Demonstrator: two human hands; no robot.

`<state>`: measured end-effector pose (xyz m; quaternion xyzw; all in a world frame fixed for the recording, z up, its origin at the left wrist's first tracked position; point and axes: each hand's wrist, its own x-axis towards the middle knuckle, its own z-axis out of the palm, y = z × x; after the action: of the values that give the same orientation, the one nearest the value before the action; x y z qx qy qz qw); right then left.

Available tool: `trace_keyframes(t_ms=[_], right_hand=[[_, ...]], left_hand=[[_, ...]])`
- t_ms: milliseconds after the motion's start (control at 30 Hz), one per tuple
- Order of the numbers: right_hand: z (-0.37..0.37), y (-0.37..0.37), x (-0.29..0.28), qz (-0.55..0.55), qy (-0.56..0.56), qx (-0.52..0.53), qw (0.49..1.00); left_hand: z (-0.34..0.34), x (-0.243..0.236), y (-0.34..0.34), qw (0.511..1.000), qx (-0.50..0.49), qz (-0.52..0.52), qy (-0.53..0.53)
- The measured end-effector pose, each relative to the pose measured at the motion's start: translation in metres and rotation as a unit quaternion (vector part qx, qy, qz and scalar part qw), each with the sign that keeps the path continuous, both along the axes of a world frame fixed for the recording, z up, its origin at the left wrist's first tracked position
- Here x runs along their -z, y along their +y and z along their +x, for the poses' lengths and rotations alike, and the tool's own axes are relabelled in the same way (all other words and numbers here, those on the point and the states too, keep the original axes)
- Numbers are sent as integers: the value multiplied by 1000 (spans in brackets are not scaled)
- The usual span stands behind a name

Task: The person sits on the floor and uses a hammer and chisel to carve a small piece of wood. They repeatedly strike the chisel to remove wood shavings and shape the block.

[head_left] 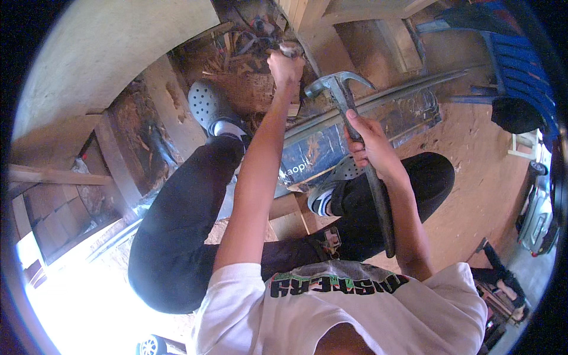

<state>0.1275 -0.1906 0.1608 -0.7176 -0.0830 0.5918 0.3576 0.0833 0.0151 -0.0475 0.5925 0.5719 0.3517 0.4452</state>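
My left hand (284,70) is stretched far forward, fingers closed around a small greyish object whose kind I cannot make out, above a worn wooden board (236,89) strewn with scraps. In my right hand (370,142) is a claw hammer (342,93), gripped along its dark handle with the steel head up, just right of and slightly below my left hand. My grey clog (206,105) rests beside the board, and the other (343,170) is under the hammer side.
Long metal strips (414,94) lie across a dark, scuffed panel (313,154). Blue plastic chairs (515,59) stand at upper right, a silver car (535,213) at far right. Timber (59,174) lies left. A dark shape (497,278) at lower right may be another person.
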Motion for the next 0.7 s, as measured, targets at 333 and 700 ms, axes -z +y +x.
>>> trace_keyframes(t_ms=[333, 700], right_hand=[[-3, -19, 4, 38, 13, 28, 999], [-14, -66, -3, 49, 12, 59, 997]], left_hand=[[-4, 26, -5, 998, -43, 26, -33], [-28, 39, -67, 965, -147, 136, -167]])
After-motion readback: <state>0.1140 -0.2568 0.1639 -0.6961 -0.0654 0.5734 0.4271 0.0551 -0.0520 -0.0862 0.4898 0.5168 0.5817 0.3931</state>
